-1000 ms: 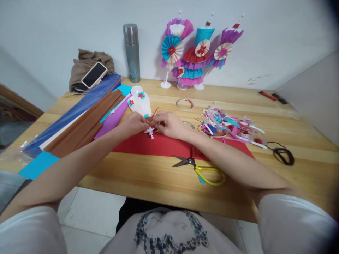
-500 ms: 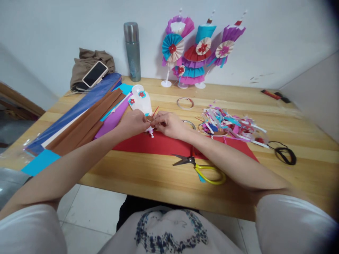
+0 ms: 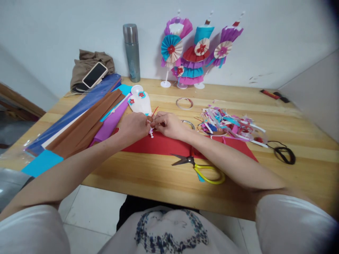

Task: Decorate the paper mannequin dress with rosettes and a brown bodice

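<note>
A small white dress form (image 3: pixel 142 105) with red-and-blue paper flowers lies on the table, its round base away from me and its knobbed white tip (image 3: pixel 151 133) towards me. Brown paper (image 3: pixel 149 118) sits around its neck end. My left hand (image 3: pixel 135 126) is closed there, fingers curled and pinching the brown paper. From the other side, my right hand (image 3: pixel 169 125) pinches the same spot, so the fingertips of both hands meet and hide part of it. A thin red strip (image 3: pixel 155 110) sticks up beside the fingers. Red paper (image 3: pixel 159 144) lies underneath.
Yellow-handled scissors (image 3: pixel 197 165) lie near the front. Paper scraps (image 3: pixel 230 123) and tape rolls (image 3: pixel 184 103) are to the right. Stacked coloured paper (image 3: pixel 87 120) and a phone (image 3: pixel 94 75) lie left. A thermos (image 3: pixel 131 53) and dressed forms (image 3: pixel 200 53) stand at the back.
My left hand has turned slightly and its fingers have curled closer over the brown paper. My right hand stays almost in place, still pinching.
</note>
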`<move>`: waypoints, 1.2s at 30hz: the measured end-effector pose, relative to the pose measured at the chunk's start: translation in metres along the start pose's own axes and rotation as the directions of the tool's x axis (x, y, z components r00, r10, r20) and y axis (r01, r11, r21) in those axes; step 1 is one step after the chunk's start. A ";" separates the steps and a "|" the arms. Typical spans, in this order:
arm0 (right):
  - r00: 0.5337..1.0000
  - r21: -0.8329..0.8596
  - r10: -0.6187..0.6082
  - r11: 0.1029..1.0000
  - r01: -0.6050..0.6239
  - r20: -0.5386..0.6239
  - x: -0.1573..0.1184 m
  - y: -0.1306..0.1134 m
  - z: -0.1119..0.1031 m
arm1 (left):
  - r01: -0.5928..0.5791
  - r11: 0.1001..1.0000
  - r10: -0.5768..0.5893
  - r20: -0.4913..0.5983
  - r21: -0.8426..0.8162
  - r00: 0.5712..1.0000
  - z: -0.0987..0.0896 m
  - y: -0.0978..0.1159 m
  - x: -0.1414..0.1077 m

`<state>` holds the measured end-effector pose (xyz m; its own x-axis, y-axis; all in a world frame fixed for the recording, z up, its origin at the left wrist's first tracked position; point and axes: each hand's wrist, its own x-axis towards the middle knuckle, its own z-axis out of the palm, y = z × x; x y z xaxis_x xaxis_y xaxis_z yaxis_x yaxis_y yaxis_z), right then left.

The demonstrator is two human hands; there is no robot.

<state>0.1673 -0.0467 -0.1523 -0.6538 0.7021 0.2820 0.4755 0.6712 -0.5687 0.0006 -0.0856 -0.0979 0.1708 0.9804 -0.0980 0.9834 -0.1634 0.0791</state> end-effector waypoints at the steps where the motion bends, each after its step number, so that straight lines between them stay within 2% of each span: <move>1: 1.000 -0.003 -0.002 1.000 0.002 -0.001 0.000 0.000 0.000 | 0.006 1.000 -0.006 0.000 0.004 1.000 0.000 0.000 -0.001; 13: 1.000 -0.020 -0.003 1.000 0.004 0.006 0.000 0.002 0.001 | 0.001 0.999 -0.001 -0.004 -0.039 1.000 0.003 -0.001 0.000; 17: 1.000 -0.014 -0.006 1.000 0.006 -0.003 -0.001 0.002 0.000 | -0.036 0.997 0.035 -0.023 -0.069 0.999 0.004 -0.004 0.003; 26: 1.000 -0.018 -0.003 1.000 0.003 0.002 -0.001 0.000 -0.001 | -0.086 0.947 0.101 0.031 -0.309 0.994 0.008 -0.018 0.013; 33: 1.000 -0.071 -0.002 0.997 0.003 0.014 -0.001 0.002 -0.001 | -0.041 0.926 0.080 0.091 -0.375 0.993 -0.009 -0.012 0.008; 36: 1.000 -0.087 -0.011 0.996 0.012 0.015 -0.004 0.004 0.000 | -0.013 0.929 0.028 0.036 -0.370 0.999 -0.019 -0.014 0.007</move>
<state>0.1722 -0.0470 -0.1556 -0.6677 0.6913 0.2764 0.5172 0.6977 -0.4957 -0.0128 -0.0741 -0.0809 0.2004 0.9708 -0.1315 0.8888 -0.1237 0.4413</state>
